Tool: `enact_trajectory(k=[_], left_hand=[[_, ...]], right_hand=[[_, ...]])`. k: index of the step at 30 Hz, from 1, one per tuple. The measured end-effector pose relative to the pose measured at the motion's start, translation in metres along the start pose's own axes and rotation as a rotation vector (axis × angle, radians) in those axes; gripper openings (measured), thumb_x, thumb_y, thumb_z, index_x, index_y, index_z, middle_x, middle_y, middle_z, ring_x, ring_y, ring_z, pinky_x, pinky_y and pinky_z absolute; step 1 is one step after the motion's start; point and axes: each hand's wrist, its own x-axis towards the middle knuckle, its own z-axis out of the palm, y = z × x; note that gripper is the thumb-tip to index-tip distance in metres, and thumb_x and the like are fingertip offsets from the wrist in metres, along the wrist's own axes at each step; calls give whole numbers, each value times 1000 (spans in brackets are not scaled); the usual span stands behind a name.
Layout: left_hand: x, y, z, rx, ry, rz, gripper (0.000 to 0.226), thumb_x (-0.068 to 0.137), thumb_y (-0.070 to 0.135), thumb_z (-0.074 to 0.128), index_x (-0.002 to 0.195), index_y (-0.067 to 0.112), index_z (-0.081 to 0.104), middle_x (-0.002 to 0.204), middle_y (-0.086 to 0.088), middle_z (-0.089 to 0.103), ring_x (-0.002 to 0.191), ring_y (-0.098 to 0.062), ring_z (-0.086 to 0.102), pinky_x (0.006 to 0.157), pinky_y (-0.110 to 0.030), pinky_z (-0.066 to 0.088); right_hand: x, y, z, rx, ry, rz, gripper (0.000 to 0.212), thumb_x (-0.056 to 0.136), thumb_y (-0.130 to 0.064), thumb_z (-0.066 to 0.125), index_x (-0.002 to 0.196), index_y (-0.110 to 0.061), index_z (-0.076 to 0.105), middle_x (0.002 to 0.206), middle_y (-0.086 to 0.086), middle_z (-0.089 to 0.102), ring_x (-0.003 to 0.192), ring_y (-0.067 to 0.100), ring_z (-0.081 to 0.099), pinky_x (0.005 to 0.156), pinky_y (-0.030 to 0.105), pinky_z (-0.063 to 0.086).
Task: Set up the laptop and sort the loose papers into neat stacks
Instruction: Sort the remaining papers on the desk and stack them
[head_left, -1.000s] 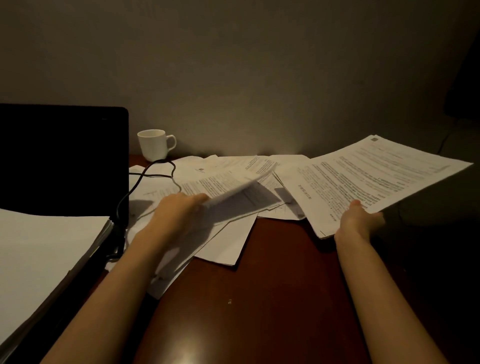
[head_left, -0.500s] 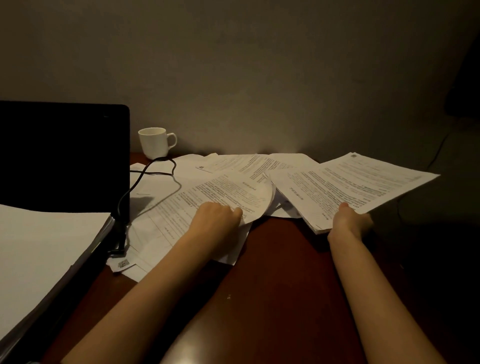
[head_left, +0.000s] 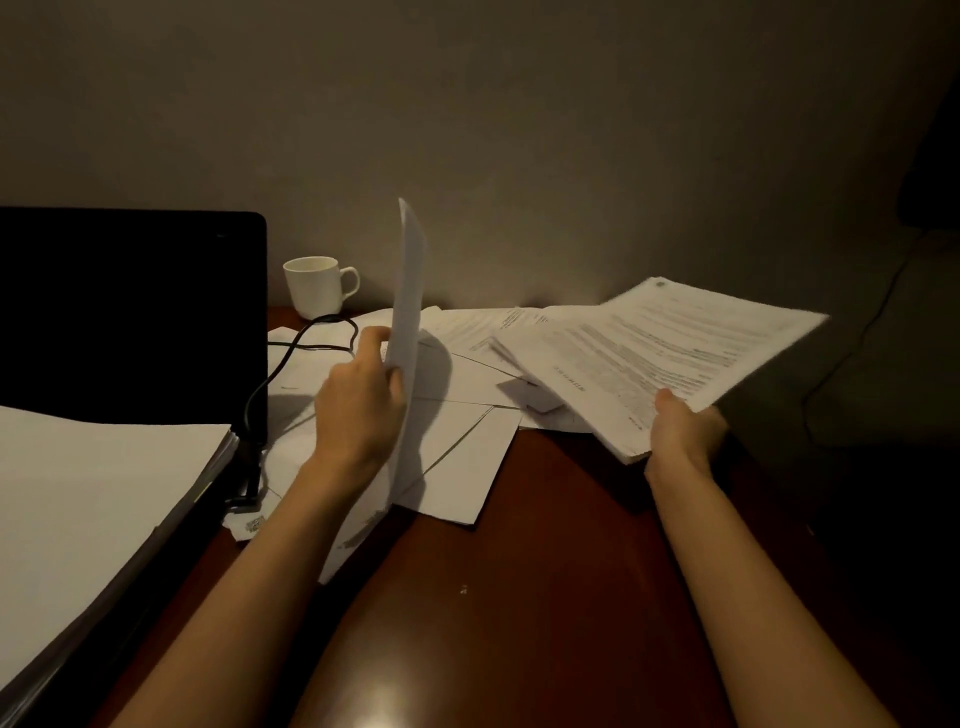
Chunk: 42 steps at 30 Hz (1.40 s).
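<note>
My left hand (head_left: 361, 402) grips a single white sheet (head_left: 408, 291) that stands almost on edge above the scattered loose papers (head_left: 462, 457). A thick bundle of printed pages (head_left: 660, 358) is held by its near corner in my right hand (head_left: 683, 431), raised over the table's right side. The open laptop (head_left: 130, 306) stands at the left with its dark screen up. A neat white paper stack (head_left: 98, 499) lies over its keyboard area.
A white mug (head_left: 318, 286) stands at the back by the wall. A black cable (head_left: 291, 358) runs from the laptop's right side over the papers. The dark red wooden table (head_left: 519, 597) shows near me. A thin cord (head_left: 852, 358) hangs at the far right.
My left hand has picked one sheet off the pile and lifted it upright. The bundle in my right hand dipped, then rose a little.
</note>
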Motion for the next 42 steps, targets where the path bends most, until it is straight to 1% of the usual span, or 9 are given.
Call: enact_trajectory(k=[5, 9, 14, 25, 27, 30, 35, 39, 42], left_hand=[[-8, 25, -1, -436, 41, -69, 25, 98, 20, 48, 123, 14, 49, 89, 1, 68, 67, -3, 65, 56, -12, 50], [-4, 18, 6, -707, -219, -241, 42, 102, 41, 29, 126, 14, 52, 117, -7, 62, 103, -17, 63, 77, -14, 49], [8, -43, 19, 302, -322, -370, 66, 88, 57, 51, 134, 11, 46, 134, -13, 51, 117, -31, 51, 97, -45, 47], [21, -59, -6, 192, -252, -561, 73, 81, 57, 64, 128, 3, 50, 127, -17, 54, 111, -31, 52, 87, -40, 47], [16, -63, -11, 371, -324, -528, 63, 82, 61, 58, 109, 5, 59, 100, -10, 62, 85, -23, 57, 72, -32, 49], [8, -59, -11, 710, -354, -433, 70, 85, 72, 39, 113, 11, 59, 107, -8, 63, 94, -24, 60, 81, -32, 48], [14, -60, -5, 402, -412, -486, 62, 88, 63, 46, 106, 6, 62, 104, -12, 65, 91, -26, 61, 85, -36, 52], [10, -43, 1, 124, -462, -369, 38, 90, 48, 53, 80, 12, 57, 79, -3, 59, 68, -15, 53, 57, -27, 44], [7, -32, 0, -12, -405, -355, 26, 92, 44, 55, 91, 19, 48, 82, 5, 53, 72, -11, 51, 54, -23, 36]], right_hand=[[-20, 6, 16, -182, -514, -75, 31, 92, 2, 54, 122, 1, 57, 111, 9, 61, 95, 23, 59, 78, 32, 50], [-30, 13, 22, -316, -826, -17, 28, 92, 4, 53, 119, 11, 56, 112, 18, 61, 95, 26, 59, 64, 18, 54], [-27, 13, 18, -364, -837, 1, 29, 96, 2, 45, 123, 6, 56, 111, 11, 59, 95, 22, 57, 55, 10, 51], [-15, 10, 12, -440, -689, -30, 27, 99, -11, 46, 123, -5, 59, 109, 8, 63, 92, 21, 59, 54, 16, 49], [-10, 12, 11, -492, -630, -46, 29, 100, -13, 46, 125, -4, 58, 115, 11, 63, 93, 22, 58, 57, 20, 45], [-9, 12, 9, -550, -548, -54, 31, 100, -14, 44, 126, -2, 56, 118, 13, 61, 93, 21, 55, 63, 24, 46], [-11, 11, 10, -499, -577, -37, 28, 101, -14, 44, 123, -6, 58, 111, 8, 62, 94, 23, 58, 67, 27, 48], [-17, 10, 12, -392, -622, -2, 19, 101, -17, 44, 108, -13, 61, 95, 5, 66, 84, 21, 63, 59, 25, 47], [-20, 9, 11, -349, -658, -47, 21, 101, -18, 43, 106, -13, 63, 93, 3, 68, 84, 20, 65, 58, 23, 49]])
